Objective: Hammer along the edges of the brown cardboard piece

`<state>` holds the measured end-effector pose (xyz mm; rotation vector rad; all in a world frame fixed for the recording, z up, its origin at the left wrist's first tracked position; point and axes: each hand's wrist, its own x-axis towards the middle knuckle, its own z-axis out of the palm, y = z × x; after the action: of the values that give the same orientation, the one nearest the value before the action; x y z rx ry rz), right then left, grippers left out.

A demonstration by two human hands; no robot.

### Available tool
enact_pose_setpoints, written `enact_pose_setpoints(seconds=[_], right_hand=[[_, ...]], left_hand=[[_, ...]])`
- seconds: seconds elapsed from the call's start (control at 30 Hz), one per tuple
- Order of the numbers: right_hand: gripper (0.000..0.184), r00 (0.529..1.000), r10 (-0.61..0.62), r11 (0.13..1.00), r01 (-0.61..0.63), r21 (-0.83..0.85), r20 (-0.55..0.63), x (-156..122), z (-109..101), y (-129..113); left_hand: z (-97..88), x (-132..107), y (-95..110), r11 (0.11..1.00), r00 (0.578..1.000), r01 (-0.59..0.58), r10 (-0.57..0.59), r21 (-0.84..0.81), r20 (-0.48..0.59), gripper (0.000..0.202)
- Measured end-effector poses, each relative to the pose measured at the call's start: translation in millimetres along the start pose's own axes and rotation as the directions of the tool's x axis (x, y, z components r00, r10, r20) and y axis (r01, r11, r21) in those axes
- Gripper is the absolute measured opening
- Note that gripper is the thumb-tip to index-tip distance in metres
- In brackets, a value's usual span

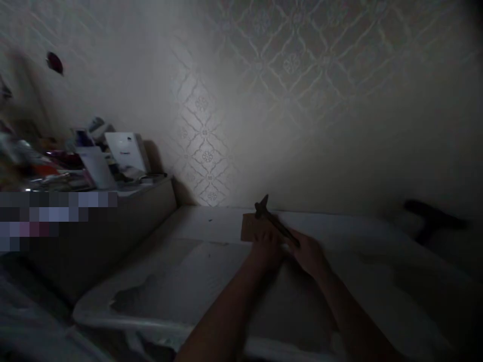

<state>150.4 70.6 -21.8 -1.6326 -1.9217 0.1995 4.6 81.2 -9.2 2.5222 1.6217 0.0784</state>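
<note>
In the dim head view, a small flat brown board lies near the back of the white table. My left hand rests on its near side with bent fingers, holding it down against the tabletop. My right hand is closed round the handle of a dark hammer. The hammer's head, with one pointed end, is over the board's upper edge, left of my right hand. Whether the head touches the board I cannot tell. Anything small under my left fingers is hidden.
The white table has a rounded front edge and stands against a patterned wall. At the left, a higher cabinet carries a white box and clutter. A blurred dark T-shaped object is at the right.
</note>
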Motion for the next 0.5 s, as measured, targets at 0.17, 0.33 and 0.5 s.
enact_pose_setpoints(seconds=[0.17, 0.33, 0.5], right_hand=[[0.040, 0.999, -0.029, 0.999, 0.029, 0.015, 0.015, -0.4, -1.6, -1.7], [0.039, 1.000, -0.019, 1.000, 0.019, 0.025, 0.008, -0.4, -2.1, -1.1], [0.039, 1.000, -0.017, 1.000, 0.017, 0.027, -0.019, -0.9, -4.8, 1.8]], left_hand=[[0.3, -0.1, -0.4, 1.000, 1.000, 0.001, -0.001, -0.001, -0.006, 0.071], [-1.5, -0.8, 0.3, 1.000, 1.000, 0.001, -0.001, 0.001, 0.007, 0.070], [-2.9, -1.1, 0.8, 1.000, 1.000, 0.015, -0.015, 0.000, 0.019, 0.071]])
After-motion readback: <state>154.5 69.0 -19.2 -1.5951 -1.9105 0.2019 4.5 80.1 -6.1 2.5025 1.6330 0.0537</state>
